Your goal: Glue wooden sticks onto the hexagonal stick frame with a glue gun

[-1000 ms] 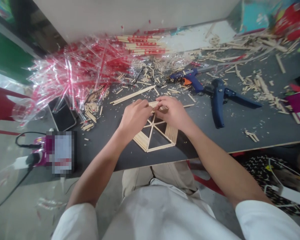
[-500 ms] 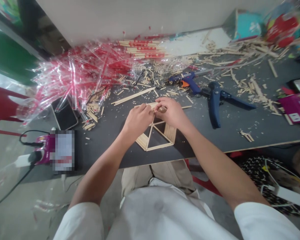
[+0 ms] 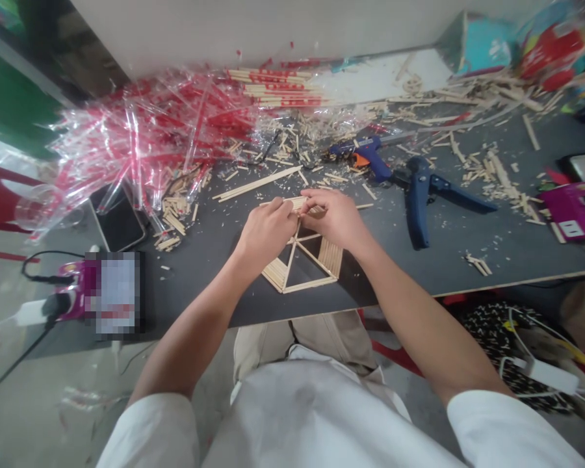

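In the head view, the left hand (image 3: 269, 227) and right hand (image 3: 332, 218) curl over the far side of the stick frame (image 3: 296, 240), hiding any grip. Beyond them lie loose sticks (image 3: 258, 182), wrappers (image 3: 175, 123), a glue gun (image 3: 371, 154); rightward, a cutter (image 3: 416, 201).

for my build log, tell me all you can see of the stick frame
The stick frame, apparently pale wood, seems six-sided, with spokes meeting centrally. Parallel sticks fill sections at left and right; the nearest section is open. It lies flat on the dark tabletop; the left grip and right grip cover its far part, apparently touching it.
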A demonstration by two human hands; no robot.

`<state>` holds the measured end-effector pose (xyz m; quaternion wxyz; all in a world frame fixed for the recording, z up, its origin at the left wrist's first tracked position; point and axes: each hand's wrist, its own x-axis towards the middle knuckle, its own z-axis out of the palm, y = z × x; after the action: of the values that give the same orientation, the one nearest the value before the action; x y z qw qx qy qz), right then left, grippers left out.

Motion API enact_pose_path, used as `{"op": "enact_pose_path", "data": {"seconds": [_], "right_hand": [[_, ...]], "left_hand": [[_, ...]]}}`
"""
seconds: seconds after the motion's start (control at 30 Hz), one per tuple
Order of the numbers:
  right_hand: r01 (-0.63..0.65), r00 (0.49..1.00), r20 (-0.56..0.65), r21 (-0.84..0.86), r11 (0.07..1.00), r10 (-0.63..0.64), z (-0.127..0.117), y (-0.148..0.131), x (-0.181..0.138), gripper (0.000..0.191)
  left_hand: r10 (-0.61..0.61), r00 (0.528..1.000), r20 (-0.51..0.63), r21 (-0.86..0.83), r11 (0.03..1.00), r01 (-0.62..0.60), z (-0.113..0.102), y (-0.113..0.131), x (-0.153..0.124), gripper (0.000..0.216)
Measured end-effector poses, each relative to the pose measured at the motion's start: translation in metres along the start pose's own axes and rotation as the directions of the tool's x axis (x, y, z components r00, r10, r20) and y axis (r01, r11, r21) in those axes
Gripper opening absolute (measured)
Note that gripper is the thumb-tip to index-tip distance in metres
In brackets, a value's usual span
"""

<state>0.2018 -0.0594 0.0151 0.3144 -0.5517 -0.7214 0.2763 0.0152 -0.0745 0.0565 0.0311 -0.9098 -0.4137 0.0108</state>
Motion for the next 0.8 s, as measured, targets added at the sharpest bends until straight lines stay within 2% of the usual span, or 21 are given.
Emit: {"op": "enact_pose_path", "data": {"seconds": [0.3, 0.5, 0.8], "right_hand": [[-0.024, 1.0, -0.016, 0.0, 1.0, 0.024, 0.0032, 0.0005, 0.0001, 0.01], [-0.035, 0.998, -0.047, 0.008, 0.999, 0.036, 0.0057, -0.0013, 0.0019, 0.011], [0.013, 1.0, -0.021, -0.007, 1.0, -0.013, 0.0024, -0.0021, -0.0036, 0.004]], "left_hand": [[-0.006, 1.0, -0.001, 0.015, 1.0, 0.006, -0.0008, 0.0053, 0.0001, 0.032], [-0.018, 0.998, 0.054, 0.01, 1.0, 0.017, -0.0029, 0.0069, 0.0003, 0.031], [-0.012, 1.0, -0.002, 0.025, 1.0, 0.012, 0.0006, 0.003, -0.0017, 0.035]]}}
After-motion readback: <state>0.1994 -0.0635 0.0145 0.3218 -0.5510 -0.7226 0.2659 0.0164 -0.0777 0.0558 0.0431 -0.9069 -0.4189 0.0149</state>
